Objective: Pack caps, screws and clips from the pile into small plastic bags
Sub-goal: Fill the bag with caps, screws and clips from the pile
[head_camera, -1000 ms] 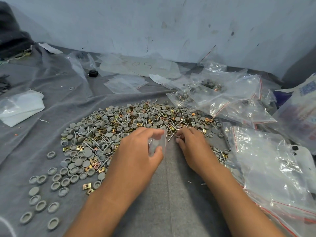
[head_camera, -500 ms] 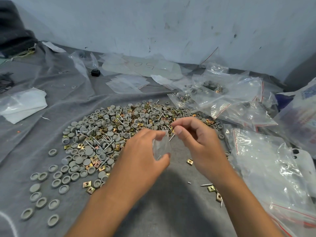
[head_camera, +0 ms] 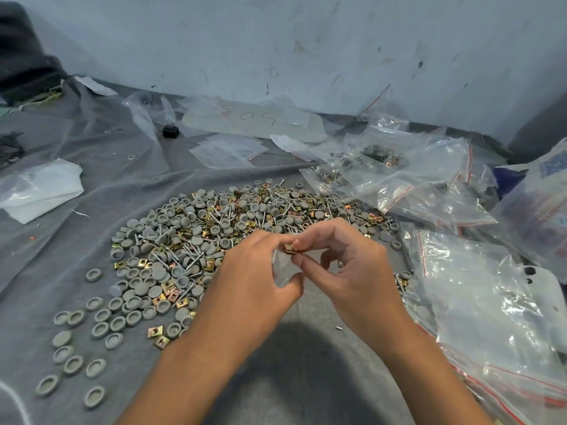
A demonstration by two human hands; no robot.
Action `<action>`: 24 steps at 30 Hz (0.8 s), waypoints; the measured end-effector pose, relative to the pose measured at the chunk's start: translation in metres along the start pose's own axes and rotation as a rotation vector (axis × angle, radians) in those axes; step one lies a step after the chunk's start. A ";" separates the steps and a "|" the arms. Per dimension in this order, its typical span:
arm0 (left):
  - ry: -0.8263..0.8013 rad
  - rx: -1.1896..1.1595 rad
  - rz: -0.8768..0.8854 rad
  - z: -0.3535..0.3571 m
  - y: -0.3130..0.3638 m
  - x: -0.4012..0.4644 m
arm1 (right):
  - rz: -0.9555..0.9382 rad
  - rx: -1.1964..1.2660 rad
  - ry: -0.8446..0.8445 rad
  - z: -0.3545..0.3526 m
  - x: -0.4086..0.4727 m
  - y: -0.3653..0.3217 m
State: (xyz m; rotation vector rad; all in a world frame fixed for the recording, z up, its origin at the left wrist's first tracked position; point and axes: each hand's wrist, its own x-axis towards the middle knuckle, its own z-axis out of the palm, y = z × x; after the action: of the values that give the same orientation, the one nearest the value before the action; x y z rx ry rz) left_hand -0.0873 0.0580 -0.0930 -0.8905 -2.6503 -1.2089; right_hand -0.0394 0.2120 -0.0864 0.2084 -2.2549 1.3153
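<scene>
On the far left a folded white plastic sheet (head_camera: 40,188) lies on the grey cloth (head_camera: 101,167), and loose grey caps (head_camera: 95,305) trail from the near-left edge up into the pile (head_camera: 221,219) of caps, screws and brass clips. The left hand (head_camera: 245,289) reaches in from below, its thumb and fingers curled round a small clear bag (head_camera: 283,266), which it holds upright just in front of the pile. The right hand (head_camera: 352,271) meets it from the right, its fingertips pinching a brass clip (head_camera: 289,248) at the mouth of that bag; its other fingers are curled. Whether the small bag already holds anything cannot be told. Farther right, crumpled clear zip bags (head_camera: 399,167) lie by the wall, some holding caps and clips, and flat bags with red seal lines (head_camera: 478,302) are stacked along the right edge.
</scene>
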 end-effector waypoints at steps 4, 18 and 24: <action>0.004 0.001 -0.004 0.000 -0.001 0.000 | 0.003 -0.009 0.003 -0.005 -0.001 0.002; 0.038 0.019 0.002 -0.005 -0.003 -0.002 | 0.488 -0.620 -0.331 -0.056 -0.004 0.047; 0.030 0.032 0.013 -0.004 -0.002 -0.004 | 0.432 -0.712 -0.446 -0.045 -0.004 0.059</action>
State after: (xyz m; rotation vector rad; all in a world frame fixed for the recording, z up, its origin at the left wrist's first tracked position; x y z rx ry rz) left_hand -0.0860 0.0519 -0.0929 -0.8755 -2.6285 -1.1644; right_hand -0.0423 0.2799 -0.1165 -0.2836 -3.1209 0.5868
